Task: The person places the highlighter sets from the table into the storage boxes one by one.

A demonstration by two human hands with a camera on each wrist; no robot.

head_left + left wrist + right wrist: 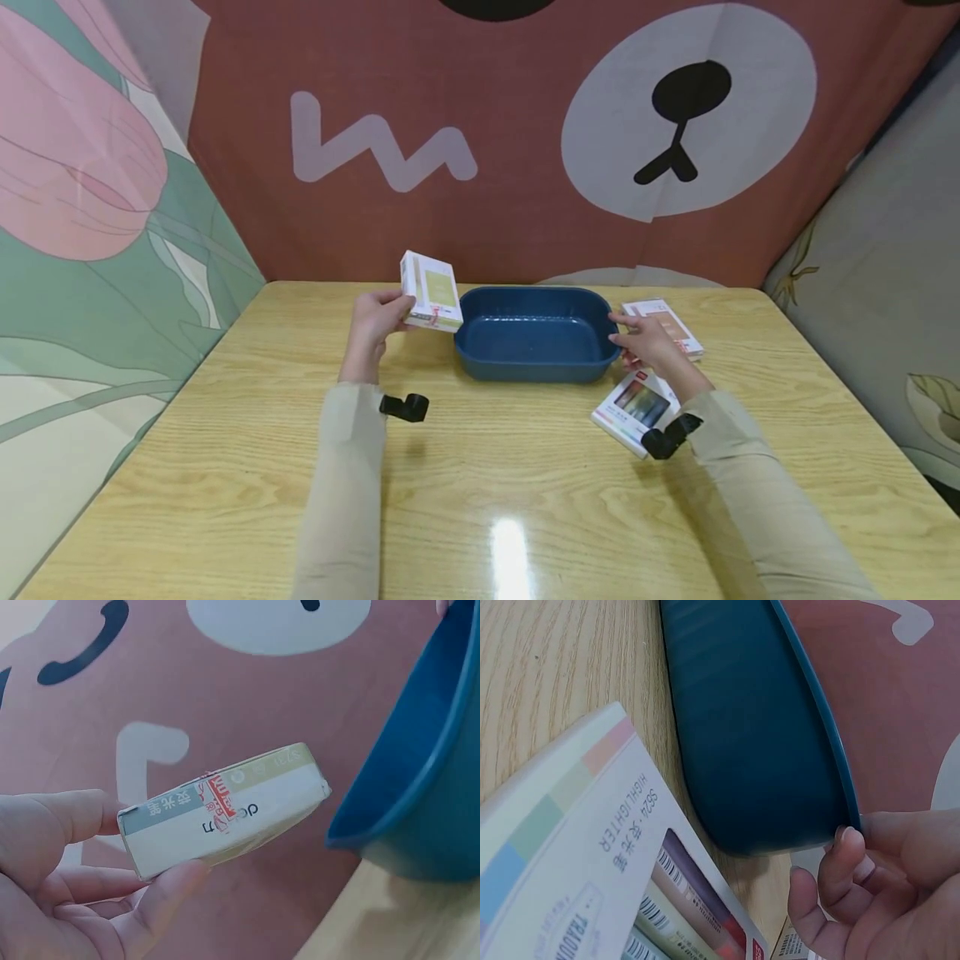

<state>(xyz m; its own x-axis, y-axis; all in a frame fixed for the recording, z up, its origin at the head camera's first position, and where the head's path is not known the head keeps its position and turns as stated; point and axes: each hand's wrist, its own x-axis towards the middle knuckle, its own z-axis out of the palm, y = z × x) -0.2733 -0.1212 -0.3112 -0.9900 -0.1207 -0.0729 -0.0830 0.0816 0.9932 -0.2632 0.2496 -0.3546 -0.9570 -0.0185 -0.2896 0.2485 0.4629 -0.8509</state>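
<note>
My left hand [375, 321] grips a white highlighter box [431, 292] by its left side, raised above the table at the left end of a blue plastic basin [536, 371]. In the left wrist view, the box [232, 810] shows a printed side with a red sticker, thumb and fingers on its near end. My right hand [647, 340] pinches the basin's right rim; the right wrist view shows the fingertips [847, 844] at that rim. Below this hand lies a windowed box of highlighters [637, 408], partly covered by the wrist. Another flat white box [663, 325] lies just behind the hand.
The wooden table [450, 500] carries the basin near its back edge. A reddish cloth with a cartoon face [487, 225] hangs right behind, and patterned cloths [97, 317] stand at both sides. Black wrist cameras [405, 407] stick out from both sleeves.
</note>
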